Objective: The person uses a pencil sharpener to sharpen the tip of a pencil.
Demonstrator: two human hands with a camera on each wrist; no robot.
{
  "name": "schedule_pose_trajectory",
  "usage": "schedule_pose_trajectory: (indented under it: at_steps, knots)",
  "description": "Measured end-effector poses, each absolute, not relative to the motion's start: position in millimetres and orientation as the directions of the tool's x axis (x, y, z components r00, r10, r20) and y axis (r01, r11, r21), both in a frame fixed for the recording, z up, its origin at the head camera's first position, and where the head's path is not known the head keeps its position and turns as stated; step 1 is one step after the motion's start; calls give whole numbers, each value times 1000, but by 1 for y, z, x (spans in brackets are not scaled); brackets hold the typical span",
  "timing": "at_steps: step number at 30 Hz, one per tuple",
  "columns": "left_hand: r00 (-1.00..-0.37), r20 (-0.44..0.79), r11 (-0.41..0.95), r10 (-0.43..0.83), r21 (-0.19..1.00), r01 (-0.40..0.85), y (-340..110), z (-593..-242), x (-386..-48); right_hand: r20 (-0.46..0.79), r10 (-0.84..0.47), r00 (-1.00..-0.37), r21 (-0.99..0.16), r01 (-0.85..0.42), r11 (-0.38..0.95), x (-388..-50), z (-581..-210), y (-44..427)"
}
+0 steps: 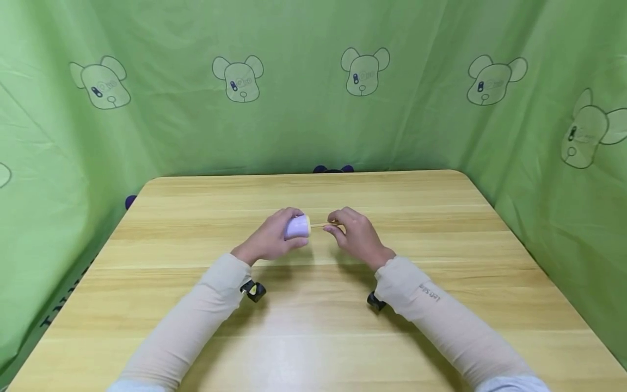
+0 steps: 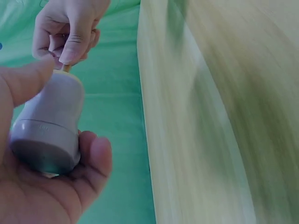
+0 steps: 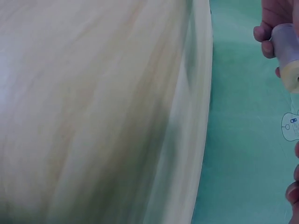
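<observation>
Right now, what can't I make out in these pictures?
- Head view: the end of the stick nearest the purple container, lost at its yellow rim.
- Head view: part of the container, covered by the left hand.
- Left wrist view: the marking, too small to read.
- Right wrist view: most of the right hand, cut off by the right edge.

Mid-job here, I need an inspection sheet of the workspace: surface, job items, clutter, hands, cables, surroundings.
Surface: wooden table, pale with streaked grain.
Job items: purple container held sideways, its yellow end towards the right hand; thin stick reaching that end, depth inside not visible.
Clutter: nothing seen.
Hands: left hand grips the container; right hand pinches the stick.
Cables: nothing seen.
Surroundings: green curtain with bear heads printed on it, behind and beside the table.
</observation>
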State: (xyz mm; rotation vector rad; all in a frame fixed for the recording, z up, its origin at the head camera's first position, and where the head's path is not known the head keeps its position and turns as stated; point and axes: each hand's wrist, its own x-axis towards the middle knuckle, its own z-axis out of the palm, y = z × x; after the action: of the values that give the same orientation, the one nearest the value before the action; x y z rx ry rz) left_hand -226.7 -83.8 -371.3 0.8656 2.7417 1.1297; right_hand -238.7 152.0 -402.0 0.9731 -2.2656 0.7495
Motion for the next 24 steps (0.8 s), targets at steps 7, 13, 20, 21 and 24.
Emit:
schedule_pose_trajectory:
  at_steps: [7,13,20,21,24]
  knots:
    - [-865,110,633,490,637,440,-82,-369,-229,719,-480,-503,-211,-816,539,-240,-405,155]
    - [-856,77,627,511,647,433,-83,-366,-230,792,-449,-414,-79,-799,596,-243,-410,155]
    - [-847,37,635,530,645,425,-84,-360,-231,822,-474,-316,13,-822,569,-241,-411,154]
    - [-844,35,632,535,646,427,-84,-359,-231,827,-477,-298,31,-822,568,-241,-411,154]
    - [-830,27,609,557,666,431,-84,-358,-232,847,-480,-229,105,-812,574,-240,-411,155]
